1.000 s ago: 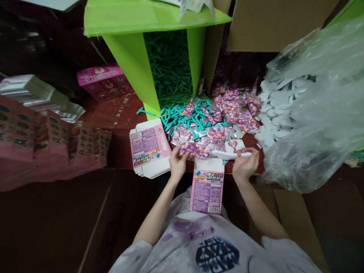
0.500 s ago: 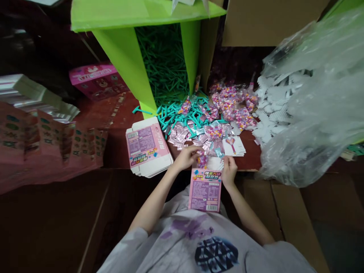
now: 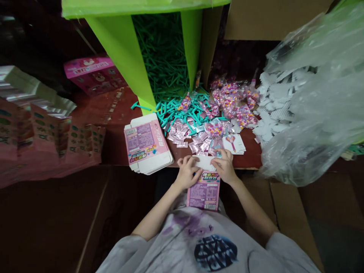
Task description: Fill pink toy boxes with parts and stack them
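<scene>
A pink and purple printed carton (image 3: 203, 195) leans upright against my lap, its white top flap raised at the table's edge. My left hand (image 3: 187, 172) grips the carton's upper left corner, fingers curled at the flap. On the opposite upper corner, my right hand (image 3: 224, 167) closes its fingers around the carton beside the opening. The carton's inside is hidden from view. Just beyond my hands lie small pink sachets (image 3: 201, 142), bags of coloured beads (image 3: 214, 130) and a stack of white cards (image 3: 233, 144) with a heart-shaped wand picture.
Flattened cartons (image 3: 146, 146) are stacked at my left. Teal plastic hammers (image 3: 176, 112) spill from a green bin (image 3: 132, 64). White pegboard pieces (image 3: 273, 98) fill a clear plastic bag (image 3: 313, 125) at right. A pink box (image 3: 95, 76) and filled pink cartons (image 3: 51, 140) stand left.
The bag of beads at the carton's mouth has gone out of sight into the carton. My left hand has moved down onto the carton's side, and my right hand has moved inward over the top.
</scene>
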`<state>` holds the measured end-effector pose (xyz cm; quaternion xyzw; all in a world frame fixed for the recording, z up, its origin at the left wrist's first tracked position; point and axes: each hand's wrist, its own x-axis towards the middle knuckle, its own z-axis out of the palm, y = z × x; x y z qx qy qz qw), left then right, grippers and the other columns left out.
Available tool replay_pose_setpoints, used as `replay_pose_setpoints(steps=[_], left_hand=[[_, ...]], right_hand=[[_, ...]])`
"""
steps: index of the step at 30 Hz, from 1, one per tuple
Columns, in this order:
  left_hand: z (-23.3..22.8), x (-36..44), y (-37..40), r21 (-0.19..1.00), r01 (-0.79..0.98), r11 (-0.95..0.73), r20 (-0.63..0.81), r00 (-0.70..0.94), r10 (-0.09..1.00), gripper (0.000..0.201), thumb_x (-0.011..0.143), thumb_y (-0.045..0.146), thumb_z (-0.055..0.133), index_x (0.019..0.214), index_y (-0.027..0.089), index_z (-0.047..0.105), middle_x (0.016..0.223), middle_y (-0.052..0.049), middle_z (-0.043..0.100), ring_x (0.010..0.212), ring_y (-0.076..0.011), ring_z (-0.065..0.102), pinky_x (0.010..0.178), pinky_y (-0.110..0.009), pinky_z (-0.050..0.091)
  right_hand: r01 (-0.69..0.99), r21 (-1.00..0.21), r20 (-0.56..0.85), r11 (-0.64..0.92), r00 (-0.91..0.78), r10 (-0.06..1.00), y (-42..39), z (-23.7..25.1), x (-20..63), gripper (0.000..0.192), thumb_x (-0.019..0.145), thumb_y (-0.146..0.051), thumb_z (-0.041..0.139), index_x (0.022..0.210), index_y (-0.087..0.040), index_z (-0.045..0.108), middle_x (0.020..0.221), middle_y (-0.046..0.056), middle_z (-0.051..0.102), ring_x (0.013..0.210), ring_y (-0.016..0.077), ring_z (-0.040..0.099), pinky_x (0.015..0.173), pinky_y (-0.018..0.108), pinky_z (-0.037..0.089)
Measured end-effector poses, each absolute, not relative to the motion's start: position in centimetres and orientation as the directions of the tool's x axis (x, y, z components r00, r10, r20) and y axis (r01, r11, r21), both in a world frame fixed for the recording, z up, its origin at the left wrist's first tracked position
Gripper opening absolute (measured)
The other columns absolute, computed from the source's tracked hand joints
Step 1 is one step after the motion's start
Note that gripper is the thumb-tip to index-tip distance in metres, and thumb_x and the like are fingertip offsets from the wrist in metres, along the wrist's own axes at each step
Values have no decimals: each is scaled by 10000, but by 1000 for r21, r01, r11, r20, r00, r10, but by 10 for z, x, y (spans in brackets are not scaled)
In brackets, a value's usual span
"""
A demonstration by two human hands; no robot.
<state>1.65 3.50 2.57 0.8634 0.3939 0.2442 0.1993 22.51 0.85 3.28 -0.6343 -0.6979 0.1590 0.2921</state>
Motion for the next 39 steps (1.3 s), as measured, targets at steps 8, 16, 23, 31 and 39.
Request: replay_pose_setpoints(steps=[8,16,23,31,39], left_hand=[[37,12,42,474,617,-629,314,549,775,265,894,344,520,746,195,681,1084,-64,640,1088,-254,465,890,-457,247],[66,19,79,322,544,-775,70,803,592,274,864,278,524,673,163,683,602,-59,635,614,-170,550,666,-323,341],[83,52,103,273,348,-897,-76,937,340,130,734,149,596,667,167,706,626,-86,682,575,-184,603,525,-277,278],[55,73,126,643,312,-700,-303,942,142,188,676,179,663,813,259,764,755,7,741,622,-134,613,538,-214,314],[43,56,132,760,313,-570,-72,912,404,197,682,92,555,721,181,726,656,1,688,565,-117,554,564,-213,347]], right_hand=[[808,-571,170,146,-58,984,10,46,223,211,875,-270,519,738,-208,668,1161,76,513,1137,274,376,1009,479,295],[734,-660,-134,163,-328,935,39,72,236,142,785,-258,654,666,-182,637,1172,75,493,1192,267,370,1043,468,294],[567,-819,-159,91,-376,913,44,61,248,240,776,-392,642,690,-171,680,1158,97,531,1115,253,494,979,409,367],[495,-868,-241,-47,-338,910,43,49,265,280,698,-452,703,738,-176,728,1126,98,562,1027,241,564,871,343,429],[310,-944,-74,-111,128,989,36,24,248,271,758,-442,637,694,-181,677,1056,79,601,984,219,574,883,345,434]])
